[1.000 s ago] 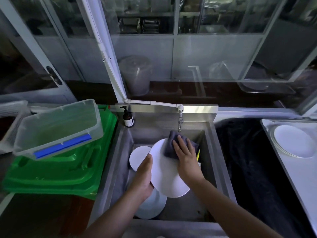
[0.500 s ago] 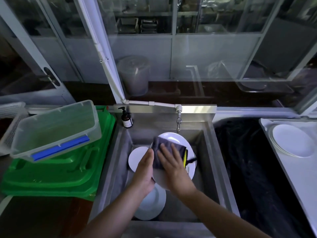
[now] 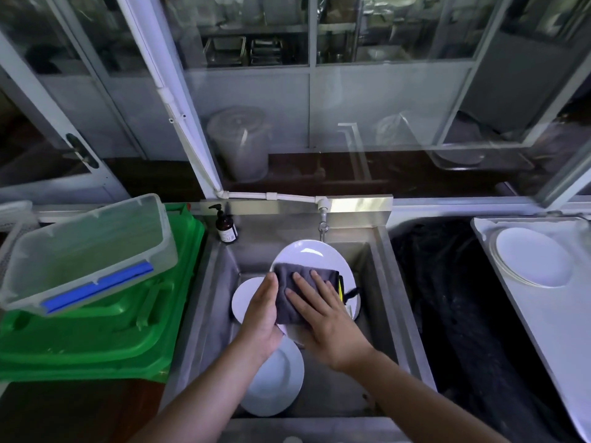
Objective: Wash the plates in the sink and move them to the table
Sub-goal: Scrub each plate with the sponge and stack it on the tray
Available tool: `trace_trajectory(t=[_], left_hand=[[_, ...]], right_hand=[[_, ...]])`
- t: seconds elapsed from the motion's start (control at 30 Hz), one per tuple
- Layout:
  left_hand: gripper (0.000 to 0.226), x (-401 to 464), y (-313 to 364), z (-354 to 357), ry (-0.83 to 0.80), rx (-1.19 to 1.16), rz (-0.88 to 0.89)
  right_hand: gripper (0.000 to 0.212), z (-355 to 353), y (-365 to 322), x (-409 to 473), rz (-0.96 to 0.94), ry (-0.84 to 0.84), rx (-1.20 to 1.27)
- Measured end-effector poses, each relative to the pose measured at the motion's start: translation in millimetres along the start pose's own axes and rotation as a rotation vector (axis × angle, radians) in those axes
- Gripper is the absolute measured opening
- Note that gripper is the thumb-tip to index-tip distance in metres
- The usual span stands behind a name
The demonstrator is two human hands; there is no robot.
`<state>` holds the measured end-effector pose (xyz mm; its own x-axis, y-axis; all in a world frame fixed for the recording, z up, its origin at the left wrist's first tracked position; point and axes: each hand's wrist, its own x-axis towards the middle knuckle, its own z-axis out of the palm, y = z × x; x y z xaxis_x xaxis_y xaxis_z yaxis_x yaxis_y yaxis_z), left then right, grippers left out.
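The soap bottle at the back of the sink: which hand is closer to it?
Left. The left hand holds the plate's left edge, on the soap bottle's side. The right hand presses the cloth further right.

Two bare forearms, no sleeves in view.
Left hand point(image 3: 260, 314) and right hand point(image 3: 323, 318) ungloved; short plain fingernails; upper arms are cut off by frame bottom.

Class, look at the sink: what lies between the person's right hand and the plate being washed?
In the head view, a dark grey cloth lies flat between the right hand and the plate; the straight fingers press it against the plate's face.
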<state>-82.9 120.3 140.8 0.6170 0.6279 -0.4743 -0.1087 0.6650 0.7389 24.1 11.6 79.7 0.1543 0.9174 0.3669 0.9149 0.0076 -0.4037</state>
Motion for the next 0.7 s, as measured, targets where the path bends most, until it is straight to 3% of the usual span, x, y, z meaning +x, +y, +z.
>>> trace_trajectory(t=[0.17,0.33,0.47,0.57,0.63,0.7], left_hand=[[0.054,0.0,-4.4,3.3,0.014,0.006,-0.04],[0.056,6.1,-1.8,1.4,-0.02,0.05,-0.046],[0.061,5.5,-2.7,9.8,-0.056,0.074,-0.004],[0.061,5.2,-5.6,17.4,-0.087,0.021,0.001],[0.06,7.2,-6.8,14.1,-0.081,-0.013,-0.003],[0.061,8.8,-6.7,9.1,-0.086,0.0,-0.028]], right_hand=[[0.06,5.8,-11.1,3.2,0.141,0.116,-0.033],[0.053,1.2,20.2,9.8,0.089,0.147,-0.223],[0.052,-1.5,17.9,25.4,0.393,0.334,-0.124],[0.05,14.1,-6.0,22.0,0.24,0.35,-0.085],[0.049,9.3,8.2,14.0,0.05,0.295,-0.13],[0.048,-4.5,37.6,14.5,0.023,0.226,-0.23]])
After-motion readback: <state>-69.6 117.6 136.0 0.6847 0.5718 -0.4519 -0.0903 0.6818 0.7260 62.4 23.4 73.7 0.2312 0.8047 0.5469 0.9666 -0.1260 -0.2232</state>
